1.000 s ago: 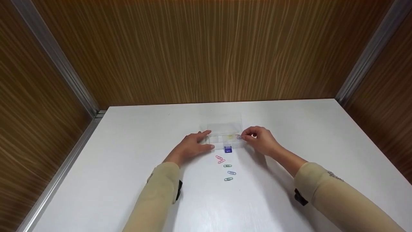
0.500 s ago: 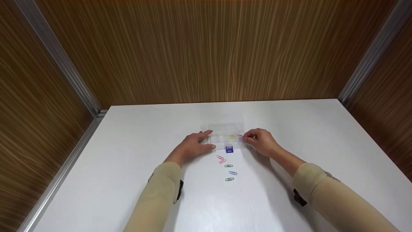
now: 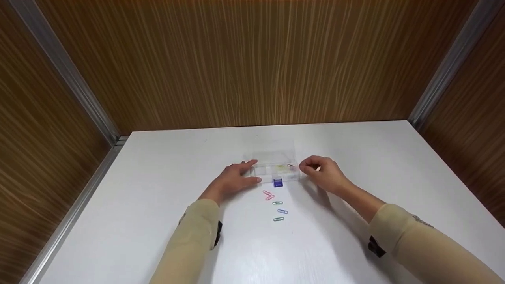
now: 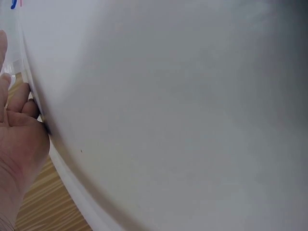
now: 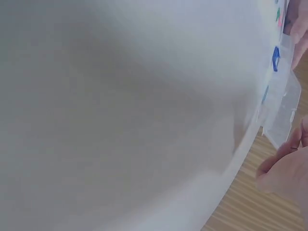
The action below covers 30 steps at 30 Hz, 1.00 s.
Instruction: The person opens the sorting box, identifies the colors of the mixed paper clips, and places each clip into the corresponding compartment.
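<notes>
A clear plastic box (image 3: pixel 266 170) with compartments stands on the white table, its clear lid (image 3: pixel 274 152) raised toward the back. My left hand (image 3: pixel 234 176) holds the box's left end between thumb and forefinger. Off the right end, my right hand (image 3: pixel 321 172) has its fingers loosely curled, thumb close to forefinger, with nothing visible between them. A paper clip (image 3: pixel 291 165) lies in the right compartment, with something yellow (image 3: pixel 280 167) beside it. At the box's front is a blue latch (image 3: pixel 278 183).
In front of the box lie two red paper clips (image 3: pixel 268 195), a green paper clip (image 3: pixel 277 202), a blue paper clip (image 3: pixel 282 212) and another green paper clip (image 3: pixel 278 219). Wood-grain panels (image 3: pixel 260 63) enclose the table (image 3: pixel 173 157) at back and sides.
My right hand has drawn slightly right, away from the box's end, leaving the paper clip in the right compartment. My left hand has stayed on the box.
</notes>
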Available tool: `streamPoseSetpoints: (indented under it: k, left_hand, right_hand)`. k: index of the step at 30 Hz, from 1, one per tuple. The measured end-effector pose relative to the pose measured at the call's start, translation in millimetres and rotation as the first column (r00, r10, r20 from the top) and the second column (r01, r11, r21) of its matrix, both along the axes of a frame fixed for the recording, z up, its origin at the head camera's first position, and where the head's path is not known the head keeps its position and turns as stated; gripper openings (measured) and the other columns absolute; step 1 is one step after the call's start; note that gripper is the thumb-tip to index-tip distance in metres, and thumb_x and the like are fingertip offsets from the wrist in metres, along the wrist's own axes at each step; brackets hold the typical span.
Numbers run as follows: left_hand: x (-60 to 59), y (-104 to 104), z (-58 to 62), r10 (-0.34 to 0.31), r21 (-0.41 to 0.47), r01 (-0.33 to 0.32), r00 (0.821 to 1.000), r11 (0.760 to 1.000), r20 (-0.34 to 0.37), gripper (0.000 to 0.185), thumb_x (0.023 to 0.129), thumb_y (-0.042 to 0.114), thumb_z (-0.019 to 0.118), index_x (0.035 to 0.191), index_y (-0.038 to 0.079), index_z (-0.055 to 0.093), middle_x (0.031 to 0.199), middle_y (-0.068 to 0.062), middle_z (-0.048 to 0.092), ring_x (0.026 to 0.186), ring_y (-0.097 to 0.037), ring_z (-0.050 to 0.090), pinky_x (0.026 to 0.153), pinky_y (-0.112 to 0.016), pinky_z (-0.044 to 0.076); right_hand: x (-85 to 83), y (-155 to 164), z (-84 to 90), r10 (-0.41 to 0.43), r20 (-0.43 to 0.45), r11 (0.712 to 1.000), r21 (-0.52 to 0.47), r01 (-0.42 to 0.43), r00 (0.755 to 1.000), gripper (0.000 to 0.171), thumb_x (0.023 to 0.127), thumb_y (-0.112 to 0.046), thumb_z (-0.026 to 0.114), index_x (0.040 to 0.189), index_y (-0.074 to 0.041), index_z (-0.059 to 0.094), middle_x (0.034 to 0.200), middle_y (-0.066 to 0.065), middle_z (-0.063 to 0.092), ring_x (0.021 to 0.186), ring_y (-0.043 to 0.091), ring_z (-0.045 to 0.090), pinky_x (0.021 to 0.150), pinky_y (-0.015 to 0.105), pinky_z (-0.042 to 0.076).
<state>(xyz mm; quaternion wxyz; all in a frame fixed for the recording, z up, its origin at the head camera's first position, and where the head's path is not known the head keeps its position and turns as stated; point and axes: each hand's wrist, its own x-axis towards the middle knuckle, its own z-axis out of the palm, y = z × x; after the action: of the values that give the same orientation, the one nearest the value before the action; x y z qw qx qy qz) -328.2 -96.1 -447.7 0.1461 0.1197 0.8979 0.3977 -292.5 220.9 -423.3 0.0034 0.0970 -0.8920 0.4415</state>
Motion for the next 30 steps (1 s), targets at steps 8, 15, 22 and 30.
streamPoseSetpoints:
  k: [8,15,22,30]
  left_hand:
    - [-2.2,-8,0.5,-0.005,0.006,0.005,1.000,1.000,0.001,0.075,0.094,0.055,0.077,0.161,0.043,0.045,0.171,0.000,0.034,0.161,-0.025,0.022,0.129,-0.048,0.017]
    - [-5.7,-10,-0.6,0.012,0.006,-0.012,1.000,1.000,0.008,0.075,0.094,0.056,0.077,0.160,0.045,0.045,0.171,0.001,0.036,0.160,-0.025,0.024,0.129,-0.048,0.018]
    - [-6.2,-9,-0.7,0.011,0.001,-0.011,1.000,1.000,0.001,0.074,0.094,0.056,0.076,0.160,0.045,0.046,0.170,0.000,0.037,0.160,-0.026,0.024,0.129,-0.049,0.018]
    - [-7.0,-9,-1.8,0.011,-0.006,-0.011,1.000,1.000,-0.002,0.073,0.094,0.055,0.077,0.160,0.044,0.046,0.170,0.000,0.037,0.160,-0.026,0.025,0.129,-0.049,0.018]
  right_hand:
    - [24.6,-10,-7.7,0.208,0.036,0.978,0.017,-0.209,0.977,0.011,0.102,-0.016,0.073,0.108,-0.009,0.079,0.097,-0.001,0.072,0.088,0.022,0.059,0.077,0.028,0.048]
    - [32.3,-23,-14.9,0.341,0.076,0.939,0.023,-0.344,0.937,0.009,0.100,-0.015,0.076,0.107,-0.012,0.080,0.099,-0.003,0.072,0.088,0.020,0.060,0.077,0.025,0.049]
    - [33.6,-31,-22.6,0.407,0.108,0.912,0.008,-0.410,0.907,0.010,0.099,-0.015,0.078,0.108,-0.015,0.081,0.103,-0.003,0.073,0.093,0.020,0.060,0.080,0.023,0.050]
    - [32.6,-32,-27.9,0.432,0.147,0.901,-0.016,-0.434,0.890,0.012,0.097,-0.016,0.080,0.109,-0.016,0.080,0.108,-0.002,0.073,0.101,0.020,0.059,0.086,0.024,0.048]
